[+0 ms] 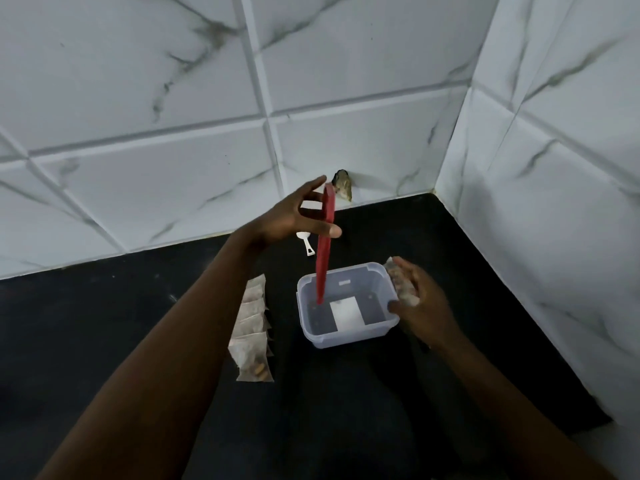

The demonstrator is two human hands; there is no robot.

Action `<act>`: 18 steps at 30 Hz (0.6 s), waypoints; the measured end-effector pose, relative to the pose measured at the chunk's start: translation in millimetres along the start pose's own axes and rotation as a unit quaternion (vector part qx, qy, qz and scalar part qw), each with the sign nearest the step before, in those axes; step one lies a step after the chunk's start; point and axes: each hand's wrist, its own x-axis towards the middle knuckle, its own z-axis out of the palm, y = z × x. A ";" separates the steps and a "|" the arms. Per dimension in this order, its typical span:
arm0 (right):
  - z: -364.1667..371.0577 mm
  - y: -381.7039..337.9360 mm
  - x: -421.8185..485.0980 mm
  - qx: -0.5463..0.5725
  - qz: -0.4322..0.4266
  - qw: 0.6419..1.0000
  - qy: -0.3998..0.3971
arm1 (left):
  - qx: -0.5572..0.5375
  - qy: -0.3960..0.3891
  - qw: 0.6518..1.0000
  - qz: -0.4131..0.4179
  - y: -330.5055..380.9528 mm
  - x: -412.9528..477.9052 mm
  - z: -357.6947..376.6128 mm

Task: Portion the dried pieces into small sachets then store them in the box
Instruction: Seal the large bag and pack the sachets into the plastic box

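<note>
A clear plastic box stands open on the black counter, with only a white label showing through its bottom. My left hand pinches a red lid between thumb and fingers. The lid hangs edge-on, its lower end dipping inside the box. My right hand grips a bundle of filled sachets at the box's right rim. A row of several more filled sachets lies on the counter left of the box, partly hidden by my left forearm.
A white scoop lies behind the box. A dark bag of dried pieces leans against the tiled wall at the back. Marble-patterned walls close the counter at the back and right.
</note>
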 end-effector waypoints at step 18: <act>-21.5 -38.0 131.0 0.192 0.214 0.956 0.059 | -0.174 0.092 0.980 -0.029 -74.4 16.8 22.0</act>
